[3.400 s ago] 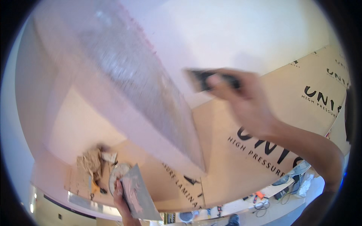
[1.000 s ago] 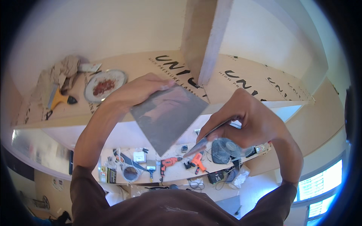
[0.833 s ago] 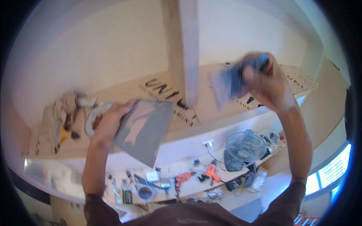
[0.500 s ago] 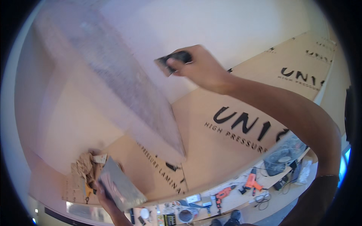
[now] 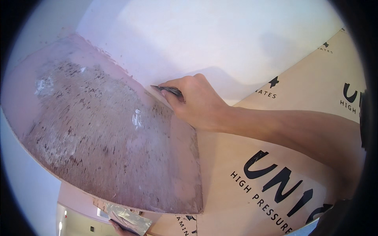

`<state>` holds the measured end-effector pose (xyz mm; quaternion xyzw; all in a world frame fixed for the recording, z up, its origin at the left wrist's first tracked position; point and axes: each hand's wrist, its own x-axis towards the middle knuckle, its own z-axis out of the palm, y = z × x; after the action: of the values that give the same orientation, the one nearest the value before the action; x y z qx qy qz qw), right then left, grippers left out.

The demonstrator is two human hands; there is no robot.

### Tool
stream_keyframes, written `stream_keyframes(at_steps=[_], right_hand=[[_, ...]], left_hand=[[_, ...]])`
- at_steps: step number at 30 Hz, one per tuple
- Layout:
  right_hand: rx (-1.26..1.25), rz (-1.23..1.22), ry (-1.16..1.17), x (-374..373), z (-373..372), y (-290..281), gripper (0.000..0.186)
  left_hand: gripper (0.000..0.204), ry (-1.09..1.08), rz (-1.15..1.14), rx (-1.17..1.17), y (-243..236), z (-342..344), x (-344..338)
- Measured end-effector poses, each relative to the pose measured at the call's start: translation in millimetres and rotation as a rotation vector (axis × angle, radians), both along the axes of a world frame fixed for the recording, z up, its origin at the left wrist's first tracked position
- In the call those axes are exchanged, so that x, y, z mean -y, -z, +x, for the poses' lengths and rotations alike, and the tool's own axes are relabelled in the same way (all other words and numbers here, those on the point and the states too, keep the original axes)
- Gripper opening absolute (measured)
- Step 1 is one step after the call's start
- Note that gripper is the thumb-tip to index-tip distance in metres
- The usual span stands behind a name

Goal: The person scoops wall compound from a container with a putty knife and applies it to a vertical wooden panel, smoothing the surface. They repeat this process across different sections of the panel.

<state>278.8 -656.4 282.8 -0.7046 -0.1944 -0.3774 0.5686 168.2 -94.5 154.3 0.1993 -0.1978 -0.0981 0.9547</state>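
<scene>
My right hand (image 5: 201, 100) is closed round a putty knife (image 5: 172, 91). The blade's edge rests at or very near the seam where the curved panel (image 5: 102, 137) meets the white wall (image 5: 189, 43). This panel has a rough brown-grey face with pink filler smeared along its edges and a few white patches. Low in the picture, partly hidden below the panel's curved edge, my left hand (image 5: 118, 228) grips a wide filling knife (image 5: 132, 220) with a broad, shiny metal blade. Whether filler lies on that blade I cannot tell.
Tan printed protective sheeting (image 5: 224, 157) covers the surface right of the panel, under my right forearm. The panel's pointed corner (image 5: 201, 212) juts out at the lower middle. A lit room shows at the lower left.
My view has moved closer to the panel. The putty knife has come from in front of the wall to the seam. My left hand is now lower and partly covered; the tools below have left view.
</scene>
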Motion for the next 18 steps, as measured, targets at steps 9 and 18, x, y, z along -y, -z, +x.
stream_keyframes(at_steps=[9,18], right_hand=[[0.031,-0.035,0.03,-15.6,3.9,-16.0,0.021],[-0.001,-0.097,0.146,-32.4,8.9,-18.0,0.023]], left_hand=[[0.031,0.133,-0.613,-0.288,26.9,-1.0,-48.7],[0.035,-0.327,-0.108,-0.053,28.5,-9.4,-38.5]])
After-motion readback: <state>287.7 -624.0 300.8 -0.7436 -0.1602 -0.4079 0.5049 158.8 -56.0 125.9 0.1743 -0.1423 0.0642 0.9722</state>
